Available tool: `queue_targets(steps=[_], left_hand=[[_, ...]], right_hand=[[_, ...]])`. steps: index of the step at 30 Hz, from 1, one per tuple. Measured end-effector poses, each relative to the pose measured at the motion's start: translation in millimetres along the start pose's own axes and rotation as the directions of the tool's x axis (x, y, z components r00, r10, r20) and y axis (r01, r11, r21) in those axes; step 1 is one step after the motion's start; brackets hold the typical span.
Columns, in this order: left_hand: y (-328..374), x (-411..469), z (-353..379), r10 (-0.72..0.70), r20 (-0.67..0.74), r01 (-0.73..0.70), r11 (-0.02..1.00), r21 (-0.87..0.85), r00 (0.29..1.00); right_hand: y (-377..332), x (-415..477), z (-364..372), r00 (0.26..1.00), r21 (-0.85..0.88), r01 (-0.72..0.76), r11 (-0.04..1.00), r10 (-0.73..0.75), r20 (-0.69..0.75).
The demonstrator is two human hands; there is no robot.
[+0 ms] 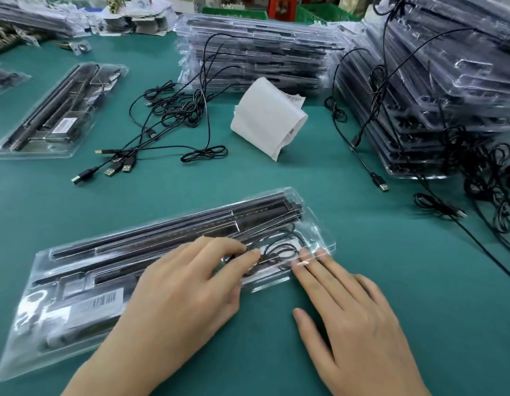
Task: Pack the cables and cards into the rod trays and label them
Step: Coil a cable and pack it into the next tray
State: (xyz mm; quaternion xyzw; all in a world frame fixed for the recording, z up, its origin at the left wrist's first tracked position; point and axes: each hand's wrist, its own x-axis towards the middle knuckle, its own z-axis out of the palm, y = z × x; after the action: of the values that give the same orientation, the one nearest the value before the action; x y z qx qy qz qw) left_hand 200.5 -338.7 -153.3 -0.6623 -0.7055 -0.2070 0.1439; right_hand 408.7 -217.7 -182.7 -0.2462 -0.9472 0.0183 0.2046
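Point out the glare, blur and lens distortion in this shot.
Head view: glare whitens the near tray at its left end and beside the fingers of the right hand; the fingertips of the left hand are motion-blurred over the coiled cable; the wide lens bows the right tray stack; light is even, shadows soft.

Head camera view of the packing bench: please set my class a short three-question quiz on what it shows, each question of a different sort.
1. True or false: the white roll of barcode labels rests on top of a stack of trays.
2. Where does the coiled black cable lie in the near clear plastic rod tray? A at its right-hand end; B at its left-hand end; C outside it.
3. Fill in: the ___ hand's fingertips touch the coiled cable.

Key: 1 false, it rests on the green table. 2 A. 3 left: the left hand touches it, while the right hand presses the tray's rim.
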Motion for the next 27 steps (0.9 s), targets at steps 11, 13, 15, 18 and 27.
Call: queue_targets(steps=[11, 13, 15, 18, 27], left_hand=[[17.6, -19.4, 3.6, -0.064, -0.196, 0.105, 0.972, 0.211, 0.979], [27.6, -30.3, 1.7, -0.093, -0.131, 0.116, 0.976, 0.187, 0.987], [40.6, -41.8, 2.8, -0.177, -0.035, 0.18, 0.974, 0.139, 0.984], [56.1, -45.2, 5.9, -0.294, 0.103, 0.281, 0.951, 0.127, 0.95], [70.1, -15.5, -11.4, -0.495, 0.348, 0.481, 0.867, 0.131, 0.796]], right_hand=[[-1.5, 1.0, -0.6, 1.0, -0.014, -0.004, 1.0, 0.005, 0.024], [-1.2, 1.4, -1.0, 1.0, -0.021, 0.004, 1.0, -0.003, 0.027], [-0.7, 1.8, -1.2, 1.0, -0.027, 0.008, 1.0, -0.008, 0.027], [-1.4, 2.4, -1.4, 1.0, -0.036, 0.013, 0.999, -0.012, 0.023], [-2.2, 2.7, -1.7, 0.999, -0.027, 0.012, 1.0, -0.012, 0.033]])
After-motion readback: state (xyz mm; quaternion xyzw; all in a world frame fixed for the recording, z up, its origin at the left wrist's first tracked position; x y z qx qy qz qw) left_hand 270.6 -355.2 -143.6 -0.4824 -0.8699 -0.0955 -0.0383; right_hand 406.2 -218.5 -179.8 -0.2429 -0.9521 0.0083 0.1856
